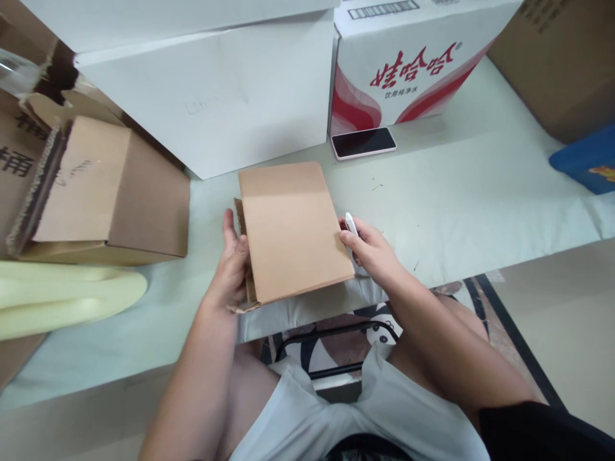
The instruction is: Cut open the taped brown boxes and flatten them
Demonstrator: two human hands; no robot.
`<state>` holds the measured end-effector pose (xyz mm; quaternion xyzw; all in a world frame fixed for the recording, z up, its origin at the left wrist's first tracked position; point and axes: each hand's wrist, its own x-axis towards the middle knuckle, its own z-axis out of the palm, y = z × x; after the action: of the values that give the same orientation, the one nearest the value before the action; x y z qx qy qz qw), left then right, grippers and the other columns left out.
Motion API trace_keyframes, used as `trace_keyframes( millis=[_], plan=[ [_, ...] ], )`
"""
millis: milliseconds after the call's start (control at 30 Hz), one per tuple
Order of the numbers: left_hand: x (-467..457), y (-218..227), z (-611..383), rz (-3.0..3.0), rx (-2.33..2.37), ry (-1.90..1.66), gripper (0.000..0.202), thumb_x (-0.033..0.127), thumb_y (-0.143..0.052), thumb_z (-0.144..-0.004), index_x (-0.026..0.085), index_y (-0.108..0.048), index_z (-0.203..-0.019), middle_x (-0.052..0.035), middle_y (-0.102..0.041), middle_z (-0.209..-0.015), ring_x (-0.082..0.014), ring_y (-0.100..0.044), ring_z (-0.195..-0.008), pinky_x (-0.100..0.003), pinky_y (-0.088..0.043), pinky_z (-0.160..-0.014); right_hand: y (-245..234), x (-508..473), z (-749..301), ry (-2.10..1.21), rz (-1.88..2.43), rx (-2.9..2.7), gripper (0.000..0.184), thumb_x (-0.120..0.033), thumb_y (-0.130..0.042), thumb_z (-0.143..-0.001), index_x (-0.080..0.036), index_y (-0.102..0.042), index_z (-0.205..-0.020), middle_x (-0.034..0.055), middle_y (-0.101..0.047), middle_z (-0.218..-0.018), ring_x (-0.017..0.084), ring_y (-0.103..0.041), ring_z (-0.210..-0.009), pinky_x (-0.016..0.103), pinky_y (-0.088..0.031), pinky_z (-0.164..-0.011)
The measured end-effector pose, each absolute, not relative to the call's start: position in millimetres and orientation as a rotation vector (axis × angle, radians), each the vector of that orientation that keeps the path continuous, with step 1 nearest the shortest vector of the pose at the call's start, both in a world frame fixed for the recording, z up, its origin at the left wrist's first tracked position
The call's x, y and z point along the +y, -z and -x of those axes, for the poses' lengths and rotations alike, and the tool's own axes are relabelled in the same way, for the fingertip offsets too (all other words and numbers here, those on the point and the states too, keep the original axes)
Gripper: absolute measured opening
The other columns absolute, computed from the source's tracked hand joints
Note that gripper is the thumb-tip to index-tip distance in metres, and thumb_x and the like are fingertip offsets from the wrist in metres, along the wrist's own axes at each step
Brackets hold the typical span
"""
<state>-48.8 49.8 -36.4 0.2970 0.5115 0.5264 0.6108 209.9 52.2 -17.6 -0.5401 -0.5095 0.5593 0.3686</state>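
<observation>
A small brown cardboard box (293, 230) lies at the front of the table, its broad flat side facing up and a narrow flap showing along its left side. My left hand (233, 269) grips that left side, thumb against the edge and some fingers hidden behind the cardboard. At the opposite edge, my right hand (368, 246) is closed around a slim white tool (352, 224), whose kind I cannot make out. The thumb of this hand touches the box's right edge.
Behind the box stand a large white carton (216, 102), a red-and-white water carton (398, 70) and a phone (364, 143). An open cardboard box (144, 198) and a pale yellow object (72, 298) are left. A blue object (589, 160) sits right. The table's front edge is near my knees.
</observation>
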Motion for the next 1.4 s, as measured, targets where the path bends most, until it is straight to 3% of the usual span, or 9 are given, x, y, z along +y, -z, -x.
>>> trace_keyframes(
  millis=[133, 233, 300, 533, 700, 833, 1100, 1400],
  plan=[
    [48, 39, 55, -0.633, 1.13, -1.133, 0.087, 0.067, -0.083, -0.067, 0.026, -0.057, -0.139, -0.0097, -0.066, -0.137, -0.0358, -0.064, -0.125, -0.042, -0.062, -0.088, 19, 52, -210, -1.443, 1.376, -1.329, 0.039, -0.052, -0.056, -0.085, -0.02, -0.064, -0.106, 0.0022, -0.056, -0.083, 0.016, -0.049, -0.074, 0.031, -0.037, -0.062],
    [45, 41, 61, -0.616, 1.138, -1.026, 0.077, 0.074, -0.077, -0.067, 0.02, -0.065, -0.121, -0.0127, -0.074, -0.117, -0.0405, -0.069, -0.115, -0.049, -0.063, -0.084, 19, 52, -210, -1.448, 1.368, -1.337, 0.04, -0.052, -0.057, -0.085, -0.02, -0.064, -0.107, 0.0021, -0.055, -0.082, 0.017, -0.048, -0.074, 0.031, -0.036, -0.062],
    [43, 42, 62, -0.649, 1.133, -1.014, 0.081, 0.075, -0.08, -0.063, 0.021, -0.063, -0.121, -0.0122, -0.074, -0.117, -0.0398, -0.07, -0.112, -0.048, -0.063, -0.083, 19, 52, -210, -1.454, 1.364, -1.337, 0.039, -0.051, -0.056, -0.085, -0.02, -0.063, -0.106, 0.0021, -0.055, -0.082, 0.017, -0.049, -0.074, 0.031, -0.036, -0.062],
    [43, 35, 55, -0.758, 1.056, -1.094, 0.096, 0.068, -0.085, -0.064, 0.03, -0.05, -0.144, -0.0114, -0.058, -0.148, -0.0327, -0.065, -0.123, -0.038, -0.062, -0.086, 20, 52, -209, -1.453, 1.359, -1.333, 0.037, -0.051, -0.057, -0.086, -0.021, -0.063, -0.106, 0.0022, -0.057, -0.083, 0.017, -0.049, -0.074, 0.031, -0.037, -0.062],
    [44, 38, 57, -0.737, 1.061, -1.106, 0.094, 0.067, -0.086, -0.064, 0.032, -0.052, -0.143, -0.0094, -0.058, -0.147, -0.0305, -0.066, -0.119, -0.036, -0.062, -0.082, 20, 51, -209, -1.459, 1.367, -1.322, 0.038, -0.052, -0.057, -0.085, -0.021, -0.062, -0.106, 0.0031, -0.057, -0.085, 0.017, -0.049, -0.074, 0.03, -0.037, -0.061],
    [44, 41, 58, -0.742, 1.059, -1.116, 0.086, 0.065, -0.084, -0.068, 0.032, -0.053, -0.141, -0.0091, -0.058, -0.148, -0.0317, -0.064, -0.124, -0.037, -0.061, -0.086, 20, 51, -208, -1.472, 1.367, -1.309, 0.038, -0.053, -0.056, -0.085, -0.021, -0.061, -0.106, 0.0037, -0.058, -0.087, 0.017, -0.05, -0.076, 0.03, -0.038, -0.06],
    [44, 39, 55, -0.749, 1.071, -1.111, 0.092, 0.067, -0.083, -0.067, 0.032, -0.05, -0.145, -0.0083, -0.058, -0.147, -0.0311, -0.063, -0.125, -0.038, -0.061, -0.087, 24, 50, -207, -1.465, 1.358, -1.283, 0.036, -0.05, -0.056, -0.088, -0.022, -0.062, -0.108, 0.0034, -0.059, -0.087, 0.018, -0.053, -0.079, 0.03, -0.042, -0.063],
    [40, 36, 48, -0.77, 1.095, -1.139, 0.084, 0.069, -0.076, -0.074, 0.027, -0.051, -0.142, -0.011, -0.062, -0.139, -0.0333, -0.064, -0.122, -0.041, -0.058, -0.091, 23, 50, -201, -1.483, 1.328, -1.245, 0.03, -0.049, -0.052, -0.089, -0.023, -0.056, -0.103, 0.0032, -0.057, -0.091, 0.019, -0.052, -0.082, 0.03, -0.037, -0.06]
  ],
)
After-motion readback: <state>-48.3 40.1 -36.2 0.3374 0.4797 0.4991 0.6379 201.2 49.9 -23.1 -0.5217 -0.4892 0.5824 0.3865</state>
